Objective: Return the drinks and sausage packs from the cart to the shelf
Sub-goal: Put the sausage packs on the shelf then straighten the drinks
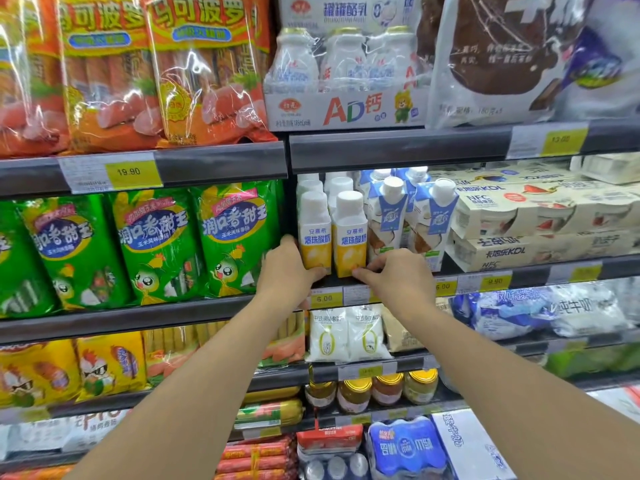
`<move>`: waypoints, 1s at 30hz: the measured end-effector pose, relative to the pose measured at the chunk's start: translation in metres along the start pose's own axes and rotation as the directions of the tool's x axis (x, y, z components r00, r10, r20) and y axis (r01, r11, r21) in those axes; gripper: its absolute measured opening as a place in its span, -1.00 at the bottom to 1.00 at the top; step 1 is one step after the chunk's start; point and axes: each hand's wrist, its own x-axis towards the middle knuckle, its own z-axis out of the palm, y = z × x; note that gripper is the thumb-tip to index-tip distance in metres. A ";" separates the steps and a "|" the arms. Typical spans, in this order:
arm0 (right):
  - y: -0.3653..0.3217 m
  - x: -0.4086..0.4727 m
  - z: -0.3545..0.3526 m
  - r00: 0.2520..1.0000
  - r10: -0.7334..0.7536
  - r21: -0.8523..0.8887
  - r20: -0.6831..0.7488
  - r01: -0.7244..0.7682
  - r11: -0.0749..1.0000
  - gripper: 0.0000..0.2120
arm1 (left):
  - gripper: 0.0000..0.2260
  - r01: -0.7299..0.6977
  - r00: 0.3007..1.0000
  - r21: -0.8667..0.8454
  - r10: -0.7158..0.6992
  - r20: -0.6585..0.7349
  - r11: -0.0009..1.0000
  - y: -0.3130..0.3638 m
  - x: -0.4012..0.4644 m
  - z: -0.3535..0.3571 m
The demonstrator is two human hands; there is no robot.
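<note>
At shelf front edge: left hand grips left yogurt bottle base; right hand fingertips pinch right yogurt bottle bottom corner, bottles upright, side by side.

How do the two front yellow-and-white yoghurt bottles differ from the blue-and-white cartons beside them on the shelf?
The yoghurt bottles are rounded with yellow lower halves; the blue-and-white cartons are angular with slanted tops. The left hand and right hand touch the bottles; the cartons stand untouched. Both have white caps and stand upright on the same shelf.
</note>
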 end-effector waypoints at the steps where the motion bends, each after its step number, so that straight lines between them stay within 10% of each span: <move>1: 0.000 0.000 0.000 1.000 -0.001 0.003 -0.002 0.001 1.000 -0.66 | -0.59 0.003 1.000 -0.009 -0.003 0.006 1.000 0.001 0.000 -0.001; 25: 0.014 -0.021 -0.011 0.996 0.093 0.238 -0.018 -0.086 0.968 -0.71 | -0.46 0.009 1.000 -0.143 -0.008 0.003 0.990 0.000 -0.020 -0.009; 30: 0.044 -0.028 -0.035 0.969 0.232 0.265 -0.079 -0.204 0.942 -0.72 | -0.54 -0.157 0.966 -0.017 0.150 -0.211 0.988 -0.004 -0.051 -0.013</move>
